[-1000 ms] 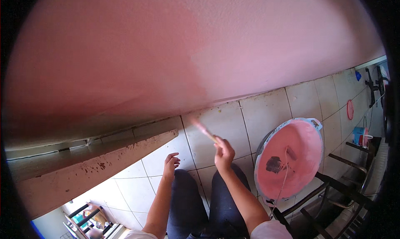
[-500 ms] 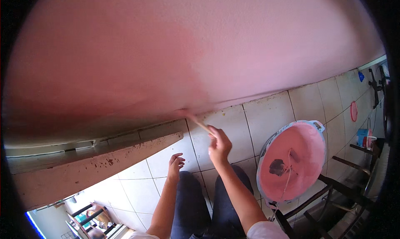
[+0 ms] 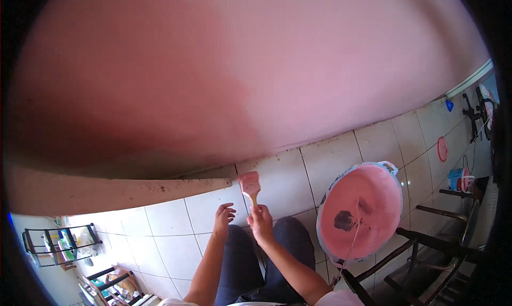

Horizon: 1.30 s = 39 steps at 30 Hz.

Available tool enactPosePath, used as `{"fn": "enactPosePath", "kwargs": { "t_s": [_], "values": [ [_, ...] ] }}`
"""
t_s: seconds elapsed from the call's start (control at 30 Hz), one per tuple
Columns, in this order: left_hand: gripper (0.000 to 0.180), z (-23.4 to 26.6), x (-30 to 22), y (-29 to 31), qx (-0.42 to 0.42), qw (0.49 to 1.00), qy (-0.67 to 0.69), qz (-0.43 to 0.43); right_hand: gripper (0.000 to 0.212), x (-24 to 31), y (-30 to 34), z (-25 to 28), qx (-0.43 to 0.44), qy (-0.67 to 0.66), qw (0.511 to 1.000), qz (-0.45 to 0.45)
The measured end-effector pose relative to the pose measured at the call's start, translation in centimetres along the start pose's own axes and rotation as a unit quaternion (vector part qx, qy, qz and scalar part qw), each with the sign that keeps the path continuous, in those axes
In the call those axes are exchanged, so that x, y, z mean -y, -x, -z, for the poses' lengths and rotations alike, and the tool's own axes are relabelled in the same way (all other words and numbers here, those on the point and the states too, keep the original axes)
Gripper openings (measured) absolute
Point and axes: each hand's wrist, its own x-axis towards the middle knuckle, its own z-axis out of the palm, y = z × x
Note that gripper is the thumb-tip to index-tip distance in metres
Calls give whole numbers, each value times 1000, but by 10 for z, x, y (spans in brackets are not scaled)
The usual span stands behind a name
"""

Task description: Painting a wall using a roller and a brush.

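My right hand (image 3: 261, 224) grips the handle of a flat paintbrush (image 3: 250, 184), whose wide bristles are coated in pink paint and point away from me. The brush is held above the tiles, apart from the wall. Ahead rises a pink wall (image 3: 320, 60), darker on its left part and paler on the right. My left hand (image 3: 224, 219) holds nothing, its fingers half curled and apart, beside the brush hand. To the right stands a large oval tub (image 3: 384, 220), pink inside, with a paint roller (image 3: 365, 205) and a dark patch in it.
A wooden board (image 3: 122, 191) with a pale edge juts in from the left, close to the wall. Dark metal racks (image 3: 426, 247) stand at the right, past the tub. Shelves (image 3: 61, 245) are at the lower left. A small blue bucket (image 3: 458, 180) sits far right on the tiled floor (image 3: 170, 247).
My right hand has drawn the brush back from the wall's foot toward me, and its bristles now show. The view has shifted, bringing more shelves in at lower left.
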Motion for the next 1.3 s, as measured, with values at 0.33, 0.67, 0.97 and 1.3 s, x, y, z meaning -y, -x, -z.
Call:
{"fn": "enactPosePath", "kwargs": {
  "t_s": [0.33,0.67,0.97,1.3],
  "values": [
    [27,21,-30,61,5,998,-20,-54,18,141,4,-86,134,-109,984,-31],
    [27,30,-21,118,6,997,33,-74,21,199,145,-21,288,-147,934,150],
    [26,46,9,158,34,989,81,-116,17,191,207,30,213,-129,948,196],
    [26,62,-12,204,8,978,82,-191,19,187,254,58,206,-97,945,236]
  ]
}}
